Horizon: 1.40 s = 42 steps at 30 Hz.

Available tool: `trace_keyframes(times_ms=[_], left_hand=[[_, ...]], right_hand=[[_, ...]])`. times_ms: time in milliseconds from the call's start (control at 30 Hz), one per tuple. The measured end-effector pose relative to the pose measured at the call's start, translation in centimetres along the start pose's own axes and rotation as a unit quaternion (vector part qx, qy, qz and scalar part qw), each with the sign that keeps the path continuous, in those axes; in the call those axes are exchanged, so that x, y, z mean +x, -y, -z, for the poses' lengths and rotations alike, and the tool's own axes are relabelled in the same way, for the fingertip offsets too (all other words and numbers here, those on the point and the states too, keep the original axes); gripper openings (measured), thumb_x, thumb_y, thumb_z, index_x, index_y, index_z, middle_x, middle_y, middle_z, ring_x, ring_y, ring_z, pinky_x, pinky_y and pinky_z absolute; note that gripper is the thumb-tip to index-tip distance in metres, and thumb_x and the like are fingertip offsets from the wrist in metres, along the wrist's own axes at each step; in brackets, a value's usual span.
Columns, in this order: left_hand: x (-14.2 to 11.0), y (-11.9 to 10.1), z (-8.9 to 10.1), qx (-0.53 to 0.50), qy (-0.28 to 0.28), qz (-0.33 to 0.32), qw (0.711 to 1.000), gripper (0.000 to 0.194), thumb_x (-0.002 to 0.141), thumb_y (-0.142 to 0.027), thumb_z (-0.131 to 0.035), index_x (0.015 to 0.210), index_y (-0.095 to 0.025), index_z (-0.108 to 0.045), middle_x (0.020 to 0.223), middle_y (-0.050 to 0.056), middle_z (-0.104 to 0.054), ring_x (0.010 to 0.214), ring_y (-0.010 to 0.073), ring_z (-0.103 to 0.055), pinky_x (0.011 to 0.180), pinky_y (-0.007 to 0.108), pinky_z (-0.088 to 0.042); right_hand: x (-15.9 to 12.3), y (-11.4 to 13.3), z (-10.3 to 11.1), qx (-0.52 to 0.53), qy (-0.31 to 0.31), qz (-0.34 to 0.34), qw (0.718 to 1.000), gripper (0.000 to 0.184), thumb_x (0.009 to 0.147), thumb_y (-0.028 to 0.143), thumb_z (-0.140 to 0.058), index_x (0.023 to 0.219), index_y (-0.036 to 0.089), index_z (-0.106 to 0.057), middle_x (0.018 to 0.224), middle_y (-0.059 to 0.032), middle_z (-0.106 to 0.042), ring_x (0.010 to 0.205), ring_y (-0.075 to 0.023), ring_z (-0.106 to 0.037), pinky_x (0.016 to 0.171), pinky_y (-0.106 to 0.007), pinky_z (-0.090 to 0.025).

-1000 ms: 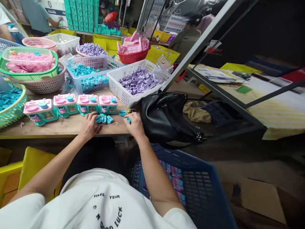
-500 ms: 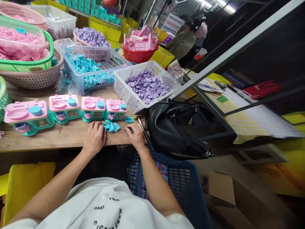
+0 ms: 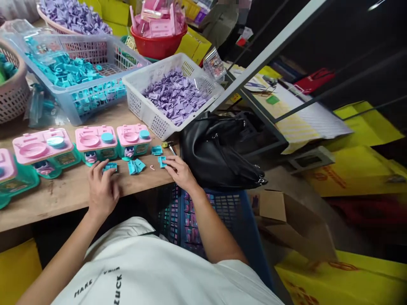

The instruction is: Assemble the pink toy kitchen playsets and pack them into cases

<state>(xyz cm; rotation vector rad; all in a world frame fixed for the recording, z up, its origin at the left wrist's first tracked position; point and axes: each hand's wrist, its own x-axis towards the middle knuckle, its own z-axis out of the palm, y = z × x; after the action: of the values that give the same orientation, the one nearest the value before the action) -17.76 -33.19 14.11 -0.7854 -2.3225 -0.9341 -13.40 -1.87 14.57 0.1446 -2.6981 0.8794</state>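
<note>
My left hand [image 3: 103,188] is at the table's front edge, its fingertips closed on the end of a small teal plastic piece [image 3: 111,167]. To the right, my right hand [image 3: 182,173] grips the edge of another teal plastic piece [image 3: 162,162] between thumb and fingers. Between the hands lie a small pile of teal pieces [image 3: 136,166] and a tiny pink hook-shaped piece [image 3: 152,167]. One more teal piece [image 3: 157,150] rests farther back. Several pink-and-teal toy kitchen units [image 3: 96,142] stand in a row behind my left hand.
A white basket [image 3: 149,120] of purple pieces and a clear bluish basket [image 3: 71,95] of teal pieces stand behind. A black bag [image 3: 219,156] lies at the right, beside a metal-ended tool [image 3: 172,149]. Below is a blue crate [image 3: 251,228]; a metal frame bar [image 3: 270,48] slants across.
My hands have moved apart, and each now has a teal piece at its fingertips. The pink hook-shaped piece has come into sight between them. The view has shifted to the right and closer.
</note>
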Motion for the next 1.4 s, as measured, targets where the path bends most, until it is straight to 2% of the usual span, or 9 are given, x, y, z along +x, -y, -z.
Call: trace_keyframes(times_ms=[100,200,300,400,533,700,833,1033,1400], left_hand=[[0.4,-1.3,0.6,-0.004,-0.026,-0.043,0.999,0.033,0.080,-0.003,-0.057,0.108,-0.020,-0.060,0.131,0.017,-0.058,0.129,0.0345,-0.048,0.103,0.056,-0.047],[2.3,-4.0,1.0,-0.036,0.012,-0.080,0.996,0.034,0.085,-0.006,-0.057,0.115,-0.021,-0.060,0.132,0.016,-0.059,0.122,0.0297,-0.054,0.099,0.050,-0.050],[6.3,-6.8,1.1,-0.134,0.098,-0.083,0.983,0.039,0.092,-0.017,-0.058,0.130,-0.020,-0.058,0.141,0.018,-0.055,0.127,0.0282,-0.055,0.100,0.045,-0.051],[11.3,-7.8,1.4,-0.283,0.194,-0.016,0.939,0.040,0.092,-0.038,-0.063,0.127,-0.017,-0.064,0.133,0.017,-0.062,0.117,0.0261,-0.063,0.088,0.035,-0.057],[17.2,-5.8,2.3,-0.347,0.230,0.133,0.899,0.042,0.073,-0.050,-0.081,0.097,-0.015,-0.074,0.092,0.010,-0.073,0.081,0.0205,-0.068,0.072,0.032,-0.057],[21.7,-1.3,2.1,-0.294,0.268,0.220,0.891,0.020,0.066,-0.029,-0.085,0.070,-0.015,-0.071,0.063,0.002,-0.065,0.057,0.0119,-0.056,0.059,0.029,-0.052],[22.7,1.0,0.3,-0.238,0.286,0.252,0.893,0.013,0.064,-0.017,-0.083,0.063,-0.013,-0.070,0.054,0.000,-0.061,0.052,0.0095,-0.054,0.055,0.025,-0.049],[22.3,2.3,-0.6,-0.285,0.285,0.314,0.860,0.024,0.059,-0.022,-0.091,0.065,-0.012,-0.069,0.060,0.002,-0.065,0.057,0.0115,-0.060,0.063,0.029,-0.055],[22.4,2.6,0.2,-0.185,0.320,0.237,0.898,0.015,0.066,-0.028,-0.080,0.068,-0.014,-0.074,0.054,-0.001,-0.060,0.047,0.0083,-0.047,0.047,0.022,-0.037]], right_hand=[[0.4,-0.3,0.5,0.023,0.025,0.008,0.999,0.013,0.090,0.031,-0.063,0.092,0.022,-0.071,0.120,-0.0119,-0.065,0.111,-0.0262,-0.064,0.097,-0.044,-0.053],[0.7,0.3,0.9,0.115,0.048,-0.013,0.992,0.021,0.089,0.040,-0.065,0.080,0.021,-0.067,0.120,-0.0106,-0.068,0.100,-0.0243,-0.066,0.086,-0.041,-0.056],[1.8,2.2,1.4,0.329,0.074,-0.059,0.940,0.033,0.092,0.056,-0.059,0.089,0.023,-0.063,0.107,-0.0061,-0.070,0.082,-0.0178,-0.065,0.070,-0.031,-0.056],[4.5,5.0,1.8,0.474,0.094,-0.040,0.875,0.042,0.090,0.067,-0.056,0.087,0.025,-0.057,0.086,-0.0002,-0.063,0.076,-0.0152,-0.061,0.069,-0.028,-0.055],[10.2,7.7,1.8,0.450,0.070,0.007,0.890,0.045,0.090,0.069,-0.054,0.087,0.025,-0.057,0.085,0.0001,-0.059,0.082,-0.0142,-0.060,0.072,-0.025,-0.054],[16.8,7.9,0.8,0.376,0.089,0.082,0.918,0.034,0.087,0.050,-0.066,0.104,0.020,-0.066,0.096,-0.0018,-0.070,0.088,-0.0137,-0.064,0.078,-0.025,-0.055],[19.0,7.1,-0.9,0.312,0.114,0.091,0.939,0.024,0.081,0.031,-0.070,0.101,0.017,-0.070,0.098,-0.0044,-0.075,0.087,-0.0157,-0.068,0.079,-0.029,-0.057],[18.7,6.2,-1.3,0.296,0.138,0.098,0.940,0.027,0.085,0.031,-0.065,0.105,0.014,-0.074,0.097,-0.0059,-0.078,0.083,-0.0155,-0.069,0.081,-0.031,-0.057],[17.9,6.2,-1.5,0.290,0.108,0.106,0.945,0.026,0.087,0.031,-0.067,0.107,0.018,-0.077,0.096,-0.0053,-0.078,0.086,-0.0184,-0.071,0.080,-0.031,-0.058]])
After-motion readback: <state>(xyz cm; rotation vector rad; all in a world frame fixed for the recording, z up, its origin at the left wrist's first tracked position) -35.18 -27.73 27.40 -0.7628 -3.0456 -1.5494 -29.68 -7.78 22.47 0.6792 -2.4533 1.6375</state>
